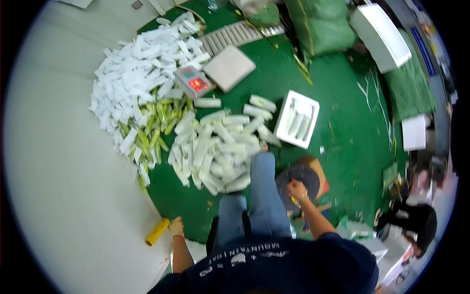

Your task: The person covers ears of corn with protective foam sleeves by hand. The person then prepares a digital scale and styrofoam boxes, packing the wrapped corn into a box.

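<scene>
My left hand (176, 227) is at the lower left, its fingers closed at the end of a yellow roll (157, 232) beside the wall. To the right of my knees, my right hand (296, 189) is closed over a round dark disc (304, 177); something small, red and yellow, shows at it, too small to name. A pile of white net-wrapped produce (215, 152) lies on the floor in front of my legs. Beyond it, a white foam box (298, 119) holds several wrapped pieces.
A scale platform (230, 68) with a lit red display (197, 84) stands by a heap of white sleeves (142, 63) and green produce (159, 117). Green sacks (320, 27) lie at the top. A person in black (416, 219) is at the far right.
</scene>
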`<state>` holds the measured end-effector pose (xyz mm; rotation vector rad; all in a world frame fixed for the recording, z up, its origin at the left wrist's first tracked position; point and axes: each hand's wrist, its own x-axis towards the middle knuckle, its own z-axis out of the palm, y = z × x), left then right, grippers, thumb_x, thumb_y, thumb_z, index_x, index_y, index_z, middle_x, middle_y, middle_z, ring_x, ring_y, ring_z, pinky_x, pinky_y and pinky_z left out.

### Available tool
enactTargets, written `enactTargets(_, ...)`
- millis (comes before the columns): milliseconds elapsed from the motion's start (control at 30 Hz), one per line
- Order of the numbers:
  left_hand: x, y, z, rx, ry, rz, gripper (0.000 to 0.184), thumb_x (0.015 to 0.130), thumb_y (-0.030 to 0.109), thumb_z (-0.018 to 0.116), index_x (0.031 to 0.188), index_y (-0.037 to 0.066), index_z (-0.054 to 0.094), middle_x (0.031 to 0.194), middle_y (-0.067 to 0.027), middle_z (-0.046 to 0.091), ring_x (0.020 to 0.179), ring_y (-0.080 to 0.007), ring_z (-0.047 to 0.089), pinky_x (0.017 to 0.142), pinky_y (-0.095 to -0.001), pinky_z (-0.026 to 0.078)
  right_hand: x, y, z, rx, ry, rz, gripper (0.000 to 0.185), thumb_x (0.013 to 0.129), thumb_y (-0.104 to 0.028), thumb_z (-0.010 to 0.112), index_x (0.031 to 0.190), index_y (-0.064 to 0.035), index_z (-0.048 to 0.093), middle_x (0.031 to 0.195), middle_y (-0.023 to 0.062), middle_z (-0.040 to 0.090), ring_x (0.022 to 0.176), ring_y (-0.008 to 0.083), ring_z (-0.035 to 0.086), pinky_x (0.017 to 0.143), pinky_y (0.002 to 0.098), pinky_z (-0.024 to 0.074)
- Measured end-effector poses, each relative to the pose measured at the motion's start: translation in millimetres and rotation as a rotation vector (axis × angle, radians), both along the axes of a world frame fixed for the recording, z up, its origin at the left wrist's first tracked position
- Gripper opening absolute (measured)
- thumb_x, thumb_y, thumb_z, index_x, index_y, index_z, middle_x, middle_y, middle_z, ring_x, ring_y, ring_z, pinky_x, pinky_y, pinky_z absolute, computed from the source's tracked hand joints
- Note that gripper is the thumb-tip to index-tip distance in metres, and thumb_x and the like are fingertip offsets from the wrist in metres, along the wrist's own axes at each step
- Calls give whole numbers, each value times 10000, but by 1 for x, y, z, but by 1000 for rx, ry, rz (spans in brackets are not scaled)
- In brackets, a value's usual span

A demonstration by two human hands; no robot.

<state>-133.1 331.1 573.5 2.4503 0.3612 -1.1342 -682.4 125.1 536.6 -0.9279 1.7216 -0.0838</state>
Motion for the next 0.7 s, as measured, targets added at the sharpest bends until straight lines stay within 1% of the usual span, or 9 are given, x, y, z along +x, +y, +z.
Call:
enactTargets(67, -41, -131, -29, -4, -255, -451, 411, 729, 310, 635, 1011, 18, 569, 751, -95, 599, 595, -209, 554, 542, -329, 452, -7, -58, -35, 57, -26, 40, 201, 784, -194, 565, 717, -17, 636, 607, 84, 634, 563, 150, 628, 563, 297, 509)
enactTargets(167, -79, -323, -66, -199, -406, -612, 577, 699, 351, 697, 1113, -19, 541, 940, -109, 595, 796, -172, 552, 728, -292, 442, -12, -158, -90, 31, -62, -21, 197, 796, -174, 565, 774, 7, 639, 650, 101, 649, 579, 162, 637, 565, 290, 520)
enactTargets(200, -47, -361, -135, -370, -263, -505, 560, 719, 363, 693, 1076, -37, 532, 956, -123, 581, 799, -209, 531, 719, -323, 431, -15, -191, -105, 19, -82, -98, 198, 803, -166, 563, 793, 18, 637, 662, 108, 652, 581, 166, 638, 559, 287, 521)
enactTargets(267, -46, -480, -126, -525, -128, -513, 747, 745, 399, 669, 1224, -117, 418, 1162, -261, 512, 1060, -338, 497, 933, -379, 375, -22, -236, -134, -5, -131, -247, 213, 822, -159, 554, 817, 41, 628, 687, 118, 654, 575, 169, 635, 528, 289, 515)
enactTargets(367, -22, -604, -138, -347, -400, -695, 1040, 680, 512, 700, 1333, -157, 244, 1366, -309, 335, 1278, -367, 341, 1066, -358, 252, -26, -265, -155, 14, -128, -277, 228, 822, -182, 564, 818, 37, 629, 684, 110, 655, 572, 170, 635, 522, 287, 511)
enactTargets(400, -28, -634, -135, -349, -431, -551, 1090, 662, 538, 700, 1343, -162, 217, 1376, -305, 325, 1308, -357, 304, 1080, -350, 224, -28, -263, -162, 40, -110, -245, 232, 821, -191, 569, 820, 32, 632, 689, 109, 657, 574, 169, 636, 524, 284, 511)
enactTargets(433, -23, -652, -144, -336, -395, -469, 1108, 648, 531, 713, 1345, -164, 205, 1388, -296, 314, 1316, -325, 302, 1080, -339, 218, -31, -260, -165, 78, -102, -183, 233, 819, -201, 576, 823, 24, 635, 691, 107, 658, 578, 164, 637, 528, 280, 512)
enactTargets(533, -7, -677, -184, -401, -141, -389, 921, 686, 463, 720, 1290, -131, 357, 1288, -228, 463, 1120, -279, 501, 933, -344, 403, -46, -242, -170, 239, -104, -53, 203, 855, -185, 580, 877, 9, 634, 707, 99, 657, 575, 152, 625, 506, 268, 507)
enactTargets(700, -8, -653, -225, -444, -167, -388, 735, 707, 455, 707, 1217, -23, 480, 1081, -127, 595, 916, -228, 587, 782, -363, 465, -60, -241, -165, 430, -98, -107, 214, 836, -193, 587, 791, 10, 641, 671, 92, 638, 557, 159, 617, 488, 280, 507)
